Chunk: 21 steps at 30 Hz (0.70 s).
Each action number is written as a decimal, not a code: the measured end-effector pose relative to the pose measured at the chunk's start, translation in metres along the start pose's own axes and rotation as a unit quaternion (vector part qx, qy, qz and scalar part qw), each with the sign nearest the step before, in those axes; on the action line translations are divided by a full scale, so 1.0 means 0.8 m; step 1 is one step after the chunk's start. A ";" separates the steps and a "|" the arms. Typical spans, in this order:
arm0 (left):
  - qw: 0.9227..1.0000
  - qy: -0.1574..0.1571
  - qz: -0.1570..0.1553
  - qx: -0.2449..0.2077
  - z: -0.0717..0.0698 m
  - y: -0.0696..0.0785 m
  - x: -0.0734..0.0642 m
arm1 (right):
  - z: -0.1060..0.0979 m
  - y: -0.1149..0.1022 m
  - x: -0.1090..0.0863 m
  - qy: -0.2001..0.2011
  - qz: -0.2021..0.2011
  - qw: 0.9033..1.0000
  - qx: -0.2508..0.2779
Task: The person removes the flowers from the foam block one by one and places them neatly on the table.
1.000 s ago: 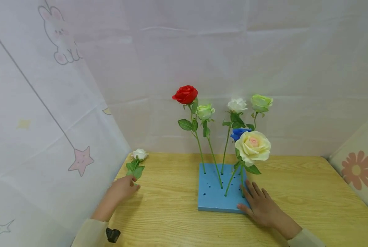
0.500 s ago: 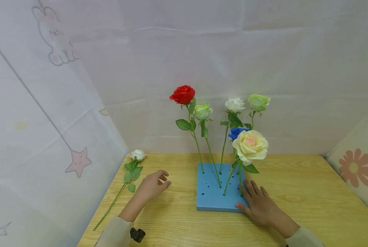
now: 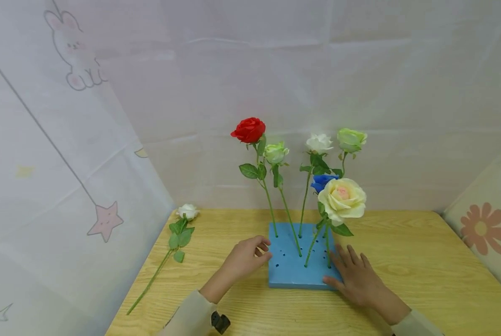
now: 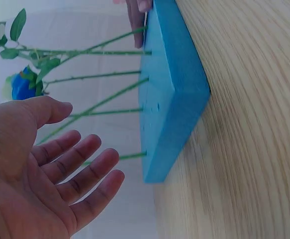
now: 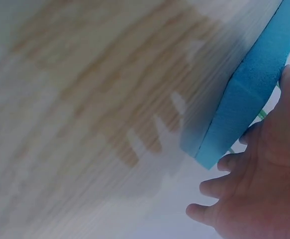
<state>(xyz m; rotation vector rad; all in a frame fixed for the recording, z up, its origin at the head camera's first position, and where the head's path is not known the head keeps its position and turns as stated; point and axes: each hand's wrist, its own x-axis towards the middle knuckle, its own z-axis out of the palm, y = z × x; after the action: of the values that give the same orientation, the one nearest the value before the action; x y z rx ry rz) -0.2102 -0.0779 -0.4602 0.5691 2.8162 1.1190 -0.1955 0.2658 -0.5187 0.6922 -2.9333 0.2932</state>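
Observation:
Several artificial roses stand with their stems in the holes of a blue block (image 3: 290, 275): a red rose (image 3: 249, 130), a cream rose (image 3: 342, 200), a blue rose (image 3: 323, 182), a white rose (image 3: 319, 143) and two pale green ones. My left hand (image 3: 245, 256) is at the block's left edge with loosely bent fingers and nothing in its grasp; in the left wrist view its palm shows bare, apart from the block. At the block's right side, my right hand (image 3: 357, 280) rests with spread fingers, thumb and index touching its edge. Another white rose (image 3: 187, 212) lies on the table at the left.
The wooden table (image 3: 418, 261) ends at a pale cloth backdrop (image 3: 242, 70) behind and on both sides. The lying rose's stem (image 3: 149, 282) slants toward the table's left front edge. A small black device (image 3: 220, 322) sits on the left wrist.
My left hand has let go of the lying white rose and moved right to the blue block's left edge. The right hand has stayed at the block, and the standing roses look unchanged.

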 end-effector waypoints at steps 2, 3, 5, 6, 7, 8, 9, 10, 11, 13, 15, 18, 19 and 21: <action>1.000 -0.004 0.011 -0.007 0.009 0.009 0.006 | 0.002 0.004 -0.001 -0.008 0.009 1.000 0.002; 1.000 -0.006 0.016 -0.010 0.013 0.013 0.009 | 0.003 0.005 -0.001 -0.011 0.011 1.000 0.004; 0.999 -0.010 0.028 -0.019 0.021 0.021 0.015 | 0.005 0.007 -0.001 -0.019 0.015 1.000 0.008; 0.999 -0.011 0.036 -0.022 0.024 0.025 0.017 | 0.006 0.007 -0.001 -0.023 0.018 1.000 0.010; 0.999 -0.012 0.041 -0.026 0.028 0.029 0.020 | 0.006 0.007 -0.001 -0.025 0.018 0.999 0.011; 0.998 -0.012 0.047 -0.029 0.031 0.033 0.022 | 0.006 0.007 -0.001 -0.026 0.018 0.999 0.013; 0.998 -0.011 0.050 -0.032 0.035 0.036 0.024 | 0.006 0.006 0.000 -0.026 0.017 0.999 0.012; 0.998 -0.010 0.053 -0.037 0.038 0.039 0.026 | 0.006 0.005 0.000 -0.027 0.019 0.999 0.013; 0.998 -0.007 0.055 -0.040 0.041 0.042 0.028 | 0.007 0.005 0.000 -0.025 0.017 0.999 0.012; 0.997 -0.002 0.058 -0.052 0.046 0.047 0.032 | 0.007 0.003 0.000 -0.024 0.015 0.999 0.015; 0.996 0.001 0.059 -0.063 0.052 0.051 0.036 | 0.006 0.001 0.000 -0.024 0.013 1.000 0.014; 0.995 0.005 0.064 -0.076 0.059 0.056 0.042 | 0.006 0.001 0.000 -0.029 0.014 0.999 0.009; 0.995 0.005 0.064 -0.081 0.061 0.057 0.044 | 0.006 0.002 -0.001 -0.029 0.014 0.999 0.005; 0.994 0.005 0.062 -0.085 0.065 0.060 0.048 | 0.006 0.003 -0.001 -0.034 0.017 0.999 0.001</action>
<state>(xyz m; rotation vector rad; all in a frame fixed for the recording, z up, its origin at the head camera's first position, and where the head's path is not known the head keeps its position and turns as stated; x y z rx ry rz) -0.2207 0.0018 -0.4634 0.7339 2.6891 1.3697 -0.1964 0.2673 -0.5239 0.6670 -3.0117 0.2818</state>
